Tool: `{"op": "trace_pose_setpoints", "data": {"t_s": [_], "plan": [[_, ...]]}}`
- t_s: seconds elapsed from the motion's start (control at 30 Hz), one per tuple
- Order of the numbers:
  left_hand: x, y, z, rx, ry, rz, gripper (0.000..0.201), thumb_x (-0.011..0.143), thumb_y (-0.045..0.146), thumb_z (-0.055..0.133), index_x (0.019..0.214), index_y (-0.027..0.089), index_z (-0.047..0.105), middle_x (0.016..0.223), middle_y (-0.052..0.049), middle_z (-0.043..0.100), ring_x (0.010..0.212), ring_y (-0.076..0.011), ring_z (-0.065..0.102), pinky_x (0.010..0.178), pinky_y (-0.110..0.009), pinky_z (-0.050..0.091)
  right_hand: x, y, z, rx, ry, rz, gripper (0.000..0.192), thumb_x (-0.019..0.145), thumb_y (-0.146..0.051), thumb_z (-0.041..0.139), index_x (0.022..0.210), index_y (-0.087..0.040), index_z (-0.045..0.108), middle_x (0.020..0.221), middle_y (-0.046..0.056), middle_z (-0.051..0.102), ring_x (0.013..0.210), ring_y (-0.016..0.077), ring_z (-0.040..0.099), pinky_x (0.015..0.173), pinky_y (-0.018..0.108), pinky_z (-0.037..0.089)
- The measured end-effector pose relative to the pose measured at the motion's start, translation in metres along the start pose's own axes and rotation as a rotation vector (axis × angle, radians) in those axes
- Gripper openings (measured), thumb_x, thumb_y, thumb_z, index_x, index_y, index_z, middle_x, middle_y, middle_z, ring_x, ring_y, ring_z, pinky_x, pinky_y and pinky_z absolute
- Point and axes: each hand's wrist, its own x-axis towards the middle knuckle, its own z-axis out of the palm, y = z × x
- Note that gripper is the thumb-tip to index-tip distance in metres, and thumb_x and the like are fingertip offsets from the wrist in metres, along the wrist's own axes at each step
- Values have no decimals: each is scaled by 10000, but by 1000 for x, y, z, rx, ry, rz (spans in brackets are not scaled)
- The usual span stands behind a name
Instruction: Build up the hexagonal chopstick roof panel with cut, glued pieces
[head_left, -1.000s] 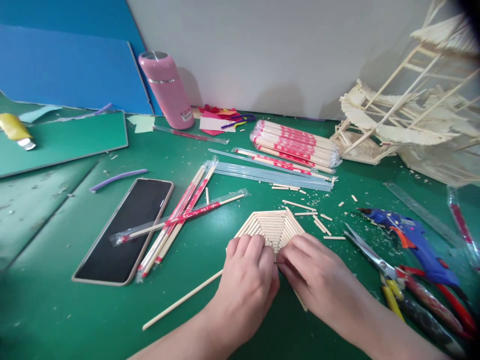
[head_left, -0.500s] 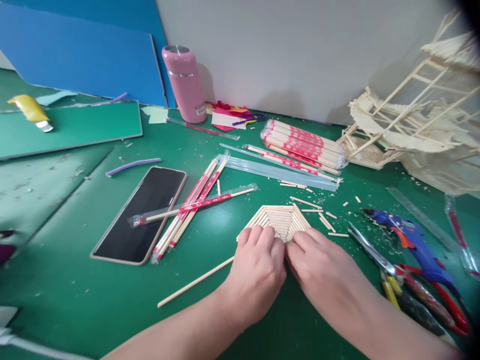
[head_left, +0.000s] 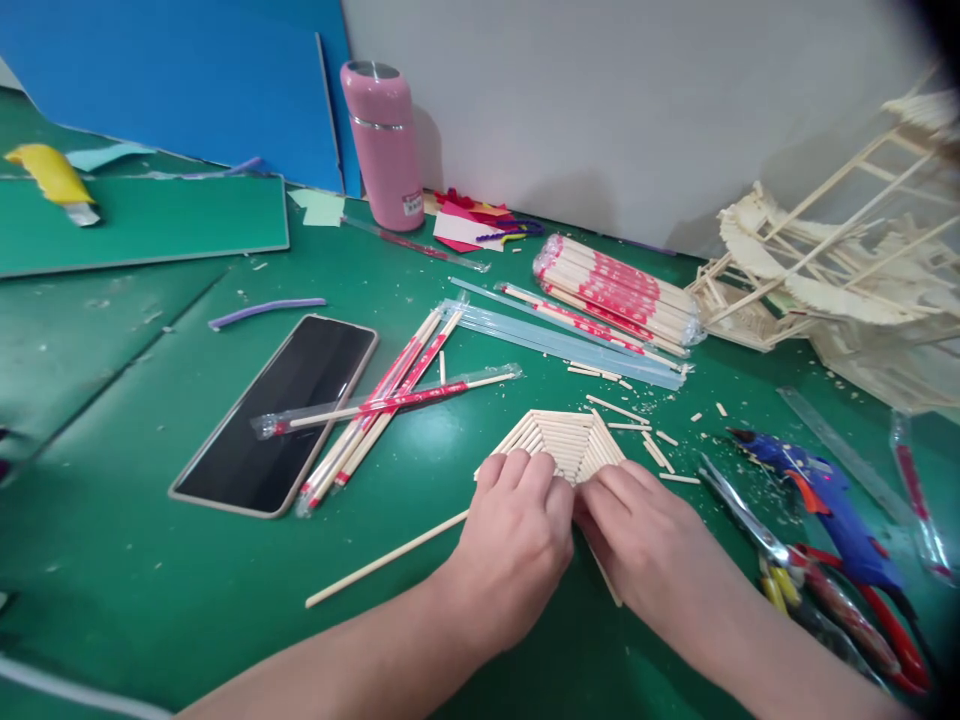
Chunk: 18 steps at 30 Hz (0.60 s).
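Note:
A many-sided piece built of short wooden sticks (head_left: 566, 435), in narrowing rings, lies on the green table in front of me. My left hand (head_left: 517, 530), fingers curled, closes on its near left part. Fingers bent together, my right hand (head_left: 637, 530) grips the near right edge, almost touching the left. Both hands cover the near side, so the fingertips are hidden. One long wooden stick (head_left: 386, 560) runs out to the lower left from beneath my left hand. Below my right palm another stick's end (head_left: 613, 588) pokes out.
Cut stick pieces (head_left: 656, 453) and crumbs lie behind the work. At right are a blue glue gun (head_left: 832, 500), scissors (head_left: 750, 515) and red-handled pliers (head_left: 900, 640). Leftward lie wrapped chopsticks (head_left: 382, 405) on a phone (head_left: 277, 410). Behind stand a pink flask (head_left: 386, 150) and a stick model (head_left: 825, 260).
The view has shifted slightly. My right hand has turned a little away from the left, and a stick end now shows below it. Both hands remain on the stick piece.

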Motion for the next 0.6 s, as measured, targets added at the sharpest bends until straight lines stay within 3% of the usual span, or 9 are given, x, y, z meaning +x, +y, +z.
{"op": "trace_pose_setpoints", "data": {"t_s": [0.23, 0.6], "plan": [[1, 1, 0, -12, -14, -35, 105, 800, 106, 450, 737, 166, 508, 765, -44, 497, 721, -202, 428, 660, -371, 383, -2, 3, 6, 153, 28, 67, 199, 845, -76, 379, 700, -189, 456, 685, 32, 464, 663, 186, 398, 610, 332, 333], [-1, -1, 3, -72, -4, -51, 112, 811, 114, 434, 733, 163, 497, 791, -50, 497, 746, -206, 425, 675, -378, 369, -4, 4, 7, 321, 12, 165, 172, 886, -154, 368, 769, -174, 492, 742, 33, 496, 717, 182, 424, 636, 327, 349]]}}
